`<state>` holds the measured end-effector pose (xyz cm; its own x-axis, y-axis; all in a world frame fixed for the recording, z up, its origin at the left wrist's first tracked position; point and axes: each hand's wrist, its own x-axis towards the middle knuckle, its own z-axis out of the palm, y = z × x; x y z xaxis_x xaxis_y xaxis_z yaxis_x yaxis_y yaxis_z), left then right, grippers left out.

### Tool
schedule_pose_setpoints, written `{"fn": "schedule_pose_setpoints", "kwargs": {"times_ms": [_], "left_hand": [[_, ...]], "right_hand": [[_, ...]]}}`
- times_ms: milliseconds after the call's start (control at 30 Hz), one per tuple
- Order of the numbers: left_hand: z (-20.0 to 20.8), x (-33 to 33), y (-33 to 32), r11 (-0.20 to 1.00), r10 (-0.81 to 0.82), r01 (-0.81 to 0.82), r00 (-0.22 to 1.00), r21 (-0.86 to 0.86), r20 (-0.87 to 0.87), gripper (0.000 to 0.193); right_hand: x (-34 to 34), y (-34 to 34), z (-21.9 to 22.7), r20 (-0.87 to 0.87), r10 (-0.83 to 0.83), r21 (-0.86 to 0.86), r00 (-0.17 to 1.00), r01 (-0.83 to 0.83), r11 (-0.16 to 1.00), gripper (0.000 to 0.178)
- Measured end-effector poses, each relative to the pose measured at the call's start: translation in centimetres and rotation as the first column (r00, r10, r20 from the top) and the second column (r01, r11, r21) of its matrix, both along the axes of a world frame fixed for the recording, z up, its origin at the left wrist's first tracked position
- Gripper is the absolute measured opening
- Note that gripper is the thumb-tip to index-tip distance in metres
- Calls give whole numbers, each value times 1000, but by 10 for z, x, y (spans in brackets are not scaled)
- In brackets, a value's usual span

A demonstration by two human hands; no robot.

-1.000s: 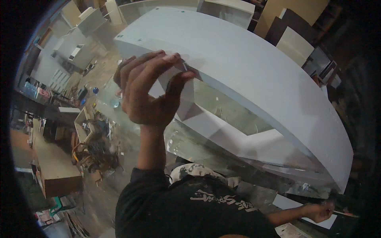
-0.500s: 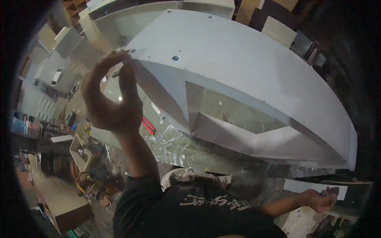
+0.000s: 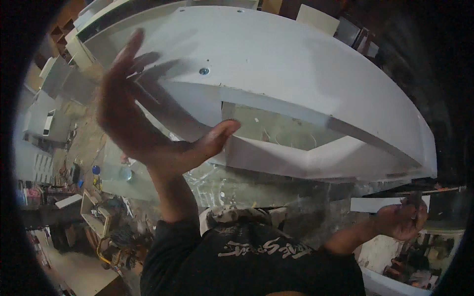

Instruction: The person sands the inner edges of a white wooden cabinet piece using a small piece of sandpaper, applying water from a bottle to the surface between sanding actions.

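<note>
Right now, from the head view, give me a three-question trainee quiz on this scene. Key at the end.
1. True or false: the thumb of the left hand is spread away from its fingers.

2. Which hand appears nearer the narrow white board in the picture? A) left; B) right; C) both equally near.

3. Fill in: through the opening in the large white piece, a ____-toned surface shows.

Key:
1. True.
2. B: the right hand appears right beside it; whether they touch cannot be told.
3. Green (greyish green).
</note>
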<state>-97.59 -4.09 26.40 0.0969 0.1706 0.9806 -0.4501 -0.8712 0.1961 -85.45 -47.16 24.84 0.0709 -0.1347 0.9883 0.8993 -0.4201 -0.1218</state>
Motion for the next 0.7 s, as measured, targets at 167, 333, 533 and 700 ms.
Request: {"fn": "schedule_pose_setpoints", "kwargs": {"times_ms": [167, 333, 533, 700], "left_hand": [[-7, 19, -18, 990, 135, -131, 988, -59, 80, 82], [-5, 29, -20, 990, 84, -58, 974, -128, 210, 75], [-5, 36, -16, 994, 39, -5, 950, -107, 310, 71], [-10, 38, -14, 997, -21, 37, 967, -60, 255, 73]], "right_hand": [[-6, 29, 11, 76, 104, -153, 992, -92, 984, 21], [-13, 41, 13, 27, 22, -116, 999, -19, 993, 20], [-17, 50, 7, -66, 108, -6, 992, -108, 994, 20], [-8, 54, 14, 114, -308, -376, 944, 328, 867, 13]]}}
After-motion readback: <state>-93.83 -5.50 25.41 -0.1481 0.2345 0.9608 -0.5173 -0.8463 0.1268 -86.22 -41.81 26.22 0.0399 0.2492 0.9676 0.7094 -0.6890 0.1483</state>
